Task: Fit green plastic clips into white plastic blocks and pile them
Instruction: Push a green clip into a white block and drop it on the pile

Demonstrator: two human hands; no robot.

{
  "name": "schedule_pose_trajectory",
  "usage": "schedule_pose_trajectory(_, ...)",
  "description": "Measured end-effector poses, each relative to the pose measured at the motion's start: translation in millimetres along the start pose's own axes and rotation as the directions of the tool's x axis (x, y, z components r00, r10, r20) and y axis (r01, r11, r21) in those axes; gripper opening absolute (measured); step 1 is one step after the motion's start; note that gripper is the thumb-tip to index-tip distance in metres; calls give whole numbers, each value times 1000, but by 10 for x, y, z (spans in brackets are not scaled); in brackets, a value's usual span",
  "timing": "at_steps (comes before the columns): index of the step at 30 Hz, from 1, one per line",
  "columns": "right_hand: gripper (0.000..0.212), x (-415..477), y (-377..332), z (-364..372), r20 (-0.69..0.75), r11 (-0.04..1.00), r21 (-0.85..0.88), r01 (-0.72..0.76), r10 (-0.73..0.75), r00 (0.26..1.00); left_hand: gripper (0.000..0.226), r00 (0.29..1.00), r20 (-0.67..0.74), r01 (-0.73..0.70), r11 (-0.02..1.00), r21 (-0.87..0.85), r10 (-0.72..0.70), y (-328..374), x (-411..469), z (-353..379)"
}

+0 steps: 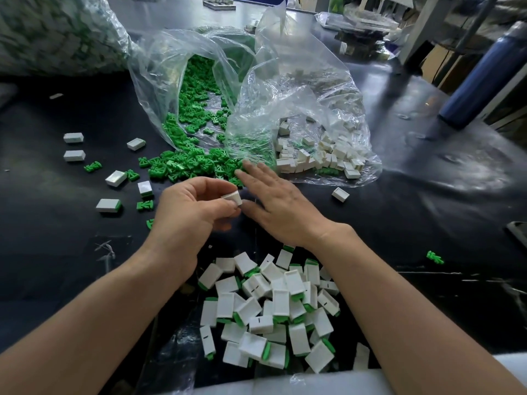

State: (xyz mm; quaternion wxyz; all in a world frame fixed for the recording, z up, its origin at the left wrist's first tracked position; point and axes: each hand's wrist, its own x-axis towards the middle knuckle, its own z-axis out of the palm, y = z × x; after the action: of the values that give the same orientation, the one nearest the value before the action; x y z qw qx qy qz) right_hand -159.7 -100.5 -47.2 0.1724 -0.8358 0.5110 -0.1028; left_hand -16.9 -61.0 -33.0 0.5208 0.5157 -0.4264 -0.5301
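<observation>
Readable text: none in the head view
white blocks point(281, 302): plain faces, no legible marks
green clips point(182, 163): no lettering can be made out
clear bags point(299, 67): no print legible
blue bottle point(482, 78): no readable label

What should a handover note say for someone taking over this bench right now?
Left hand: pinches a white block.
Right hand: open, fingertips at the spilled green clips.
Supply: unfitted white blocks in a clear bag.
Done: pile of fitted blocks nearest the person.
Left: clip the held block, add it to the pile, repeat through both supplies.
</observation>
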Motion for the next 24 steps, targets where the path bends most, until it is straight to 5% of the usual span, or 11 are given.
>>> schedule_pose_trajectory(3, 52, 1, 0, 16, 51, 995, -101, 2, 4, 999, 26, 1000, 2, 5, 1000, 15, -5, -4, 5, -8)
schedule_pose_trajectory(8, 30, -66, 7, -88, -206, 999, -16, 38, -41, 978, 24, 1000, -10, 13, 1000, 21, -12, 3, 17, -14)
schedule_pose_trajectory(12, 22, -93, 92, -134, -329, 989, 133, -61, 102, 939, 21, 1000, 12, 3, 1000, 16, -3, -3, 15, -9)
schedule_pose_trajectory(19, 39, -54, 73, -42, -193, 996, -3, -84, 82, 978, 21, 998, 59, 10, 999, -48, -8, 0, 2, -10)
schedule_pose_trajectory(24, 18, -93, 69, -81, -224, 993, 54, -106, 115, 968, 20, 996, 88, 22, 998, -58, -17, 2, -15, -2)
